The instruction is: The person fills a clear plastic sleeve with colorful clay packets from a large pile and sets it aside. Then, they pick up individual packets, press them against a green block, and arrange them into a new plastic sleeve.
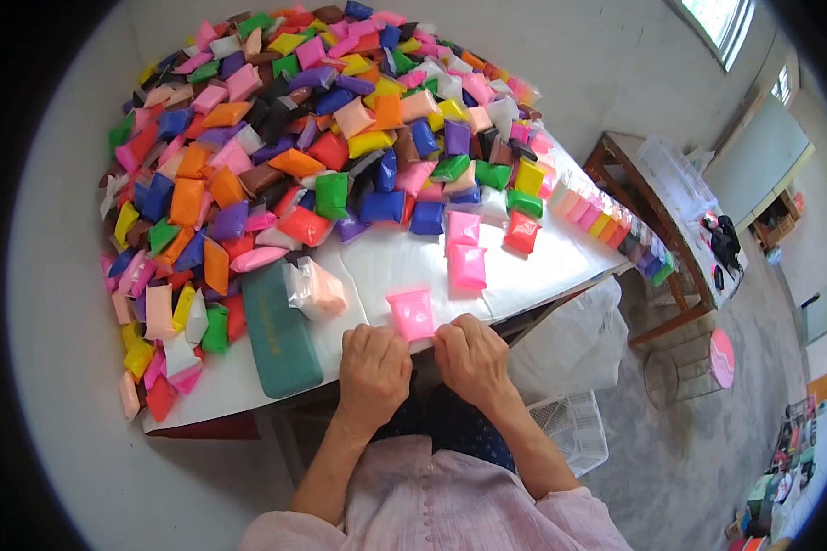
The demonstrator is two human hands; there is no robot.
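the left hand [374, 367] and right hand [473, 354] are curling closed at the lower corners of a pink packet [412, 312], apparently clamping its near edge; the fingertips are hiding. the packet is lying at the table's [368, 271] near edge, lower centre of the frame. two more pink packets [468, 267] are lying just above it. a neat row [606, 225] is running along the right, while a big mixed heap [188, 200] is lying loose, upper left. clear wrappers are holding coloured contents. a white basket [574, 427] is sitting lower right; its contents are not showing clearly.
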